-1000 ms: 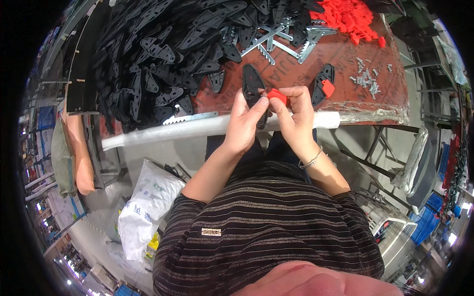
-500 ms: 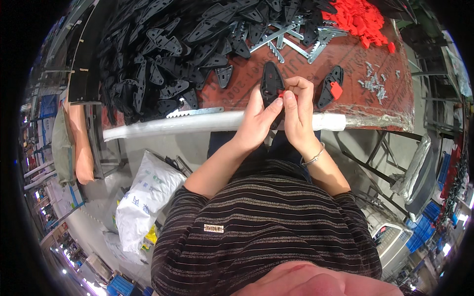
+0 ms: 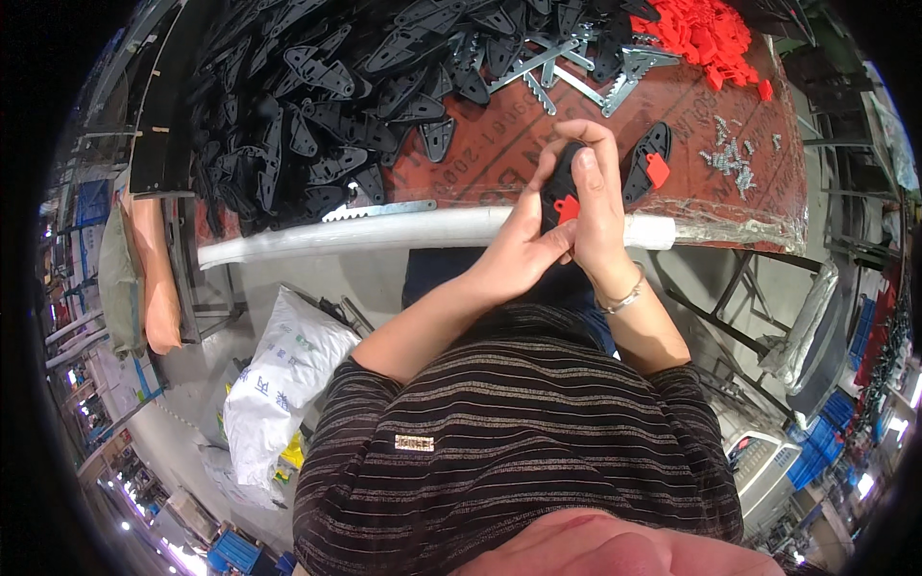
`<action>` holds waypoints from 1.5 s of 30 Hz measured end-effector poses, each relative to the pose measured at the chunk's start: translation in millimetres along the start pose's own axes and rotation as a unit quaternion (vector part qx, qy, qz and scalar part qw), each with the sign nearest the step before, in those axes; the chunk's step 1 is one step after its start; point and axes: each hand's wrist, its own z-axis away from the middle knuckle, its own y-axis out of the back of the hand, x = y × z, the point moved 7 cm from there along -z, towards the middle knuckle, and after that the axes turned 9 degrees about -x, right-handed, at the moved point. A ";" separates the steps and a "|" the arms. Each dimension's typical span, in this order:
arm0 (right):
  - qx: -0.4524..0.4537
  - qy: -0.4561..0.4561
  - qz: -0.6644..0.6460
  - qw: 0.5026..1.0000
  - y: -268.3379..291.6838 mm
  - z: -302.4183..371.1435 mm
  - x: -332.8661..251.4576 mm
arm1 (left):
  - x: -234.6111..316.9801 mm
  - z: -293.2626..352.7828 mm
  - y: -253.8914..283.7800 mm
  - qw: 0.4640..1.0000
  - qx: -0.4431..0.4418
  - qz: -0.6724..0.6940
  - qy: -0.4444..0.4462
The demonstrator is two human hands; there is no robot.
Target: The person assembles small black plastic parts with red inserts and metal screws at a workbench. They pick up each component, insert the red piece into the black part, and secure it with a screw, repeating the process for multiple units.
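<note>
My left hand (image 3: 526,240) and my right hand (image 3: 597,197) are closed together around a long black plastic housing (image 3: 561,178), above the table's near edge. A small red plastic tab (image 3: 567,208) sits at the lower part of that housing, between my hands. My right thumb lies along the housing's upper face, and the right fingers bend over its far end. The left thumb presses near the red tab; the left fingers are partly hidden. Just right of my hands lies a second black housing (image 3: 649,154) on the table, with another red tab (image 3: 658,171) on it.
Black housings (image 3: 336,77) are heaped at the left and back of the brown table (image 3: 499,173). Toothed metal strips (image 3: 562,72), red tabs (image 3: 706,38) and small screws (image 3: 732,158) lie farther right. A white padded roll (image 3: 384,233) runs along the near edge.
Both hands have shifted slightly right with the black housing. My right hand has wrapped over it, thumb now along its face, and the red tab shows more fully.
</note>
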 end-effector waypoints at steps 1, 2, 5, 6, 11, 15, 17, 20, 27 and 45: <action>0.007 0.004 -0.019 1.000 -0.9 0.0 0.1 | -0.7 -0.4 -1.1 0.999 0.002 -0.035 0.004; 0.014 0.009 -0.037 0.999 -1.1 0.1 -0.1 | -3.8 0.6 -3.0 0.999 -0.001 0.040 0.012; 0.051 0.006 -0.080 0.996 2.8 2.0 1.2 | -3.8 -1.2 -7.5 0.999 -0.011 0.034 0.012; 0.058 0.001 -0.087 0.995 5.5 2.8 5.0 | -5.9 -1.8 -7.7 0.998 0.005 0.058 0.008; 0.036 -0.053 0.150 0.987 31.8 7.2 -9.4 | -21.2 -5.9 -14.3 0.992 -0.020 0.118 0.050; 0.074 -0.015 0.104 0.992 65.4 7.6 -26.4 | -24.2 -17.9 -10.9 0.993 -0.060 -0.014 0.097; 0.136 -0.032 0.102 0.985 107.1 4.8 -27.2 | -3.6 -28.1 0.3 0.990 -0.022 -0.130 0.041; 0.161 -0.047 0.094 0.981 154.7 -4.6 -20.4 | 18.9 -47.6 32.7 0.952 0.054 -0.301 -0.030; 0.156 0.038 0.592 0.790 158.0 -11.1 -26.6 | 47.3 -103.6 75.5 0.838 0.115 -0.528 -0.070; -0.019 0.086 0.374 0.923 27.5 12.9 -47.8 | 24.0 -55.5 31.0 0.991 -0.065 -0.064 0.098</action>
